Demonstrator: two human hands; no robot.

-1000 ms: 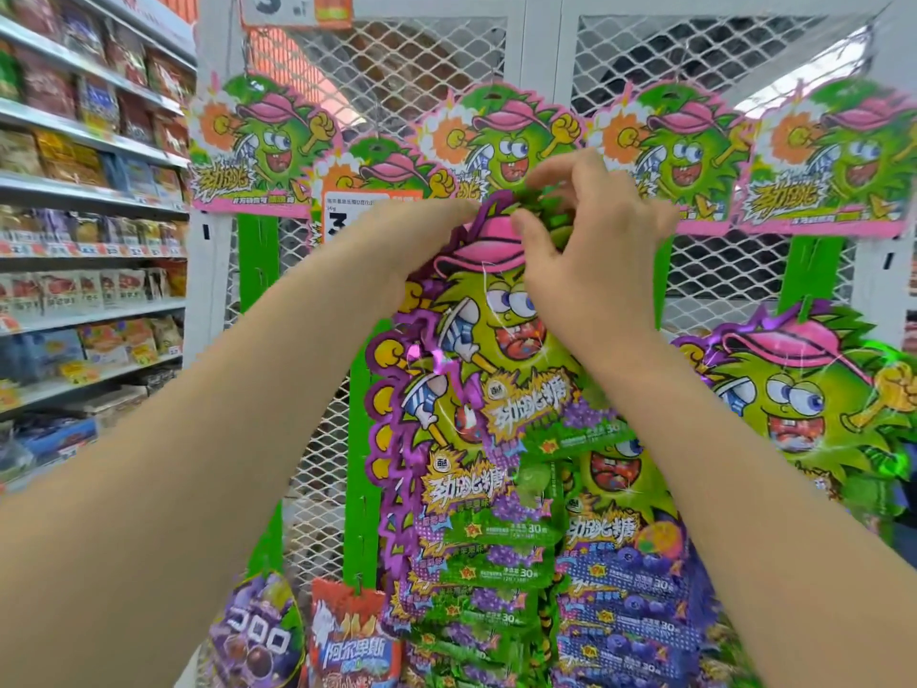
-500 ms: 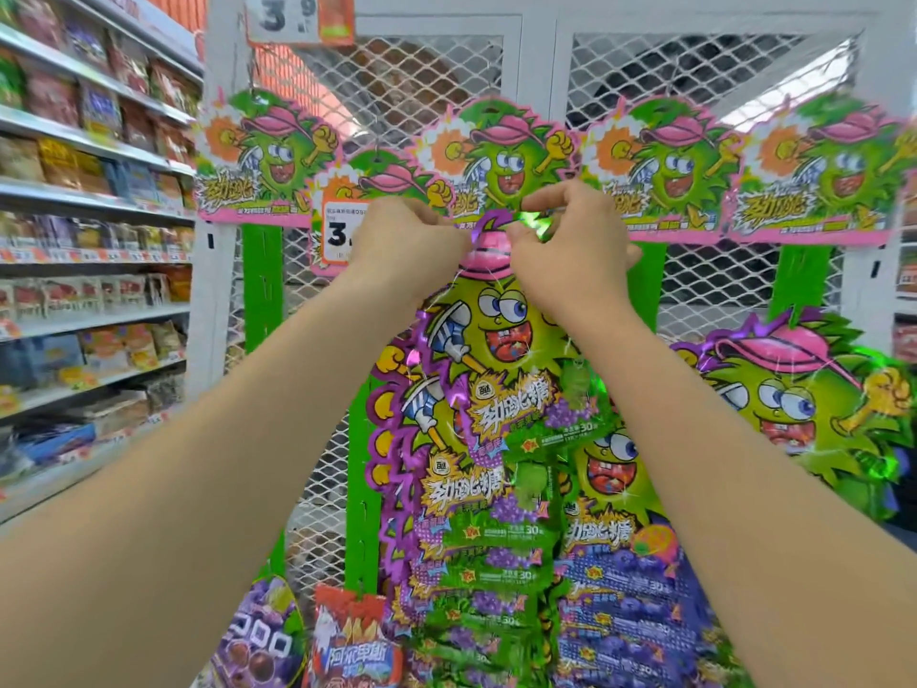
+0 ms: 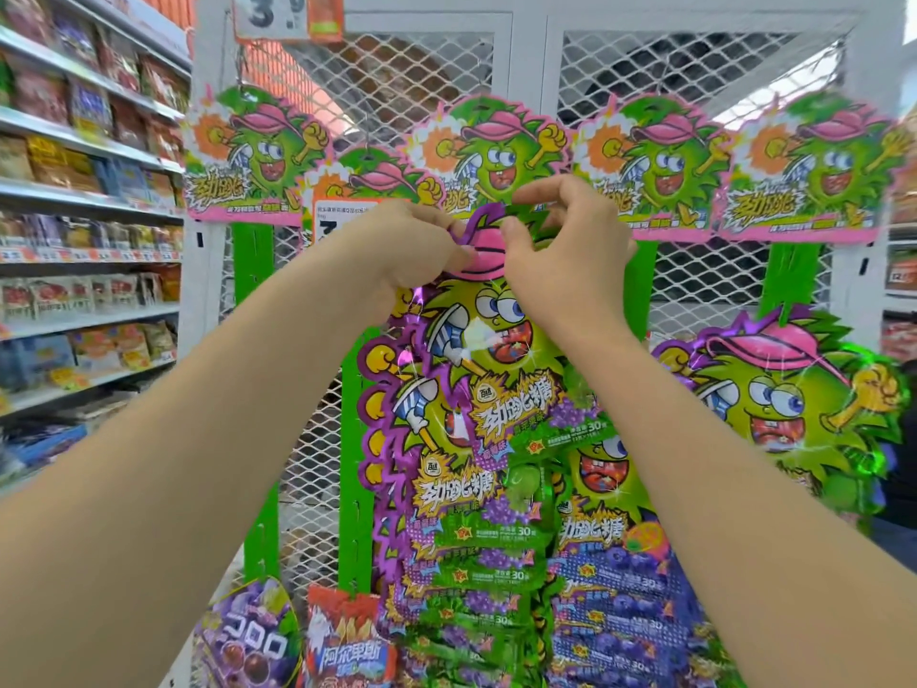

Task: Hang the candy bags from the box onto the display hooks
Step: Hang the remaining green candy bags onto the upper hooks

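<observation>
A shiny green and purple candy bag [image 3: 476, 369] with a cartoon face and pink cap hangs in front of the white mesh display panel [image 3: 422, 77]. My left hand [image 3: 397, 250] pinches the left side of its top edge. My right hand [image 3: 560, 245] pinches the right side of the top, thumb on the pink cap. Below it a stack of several similar candy bags [image 3: 476, 553] hangs down a green strip [image 3: 355, 449]. The hook itself is hidden behind my fingers. No box is in view.
Green cartoon header cards [image 3: 645, 156] run across the mesh panel. Another big candy bag [image 3: 789, 394] hangs to the right. Store shelves [image 3: 84, 201] with snacks fill the left. Other snack packs [image 3: 347, 643] hang low. A price sign [image 3: 288, 14] sits at the top.
Both hands lowered slightly and came together at the bag's top. My left hand now grips the top left edge, and the view shifted up a little.
</observation>
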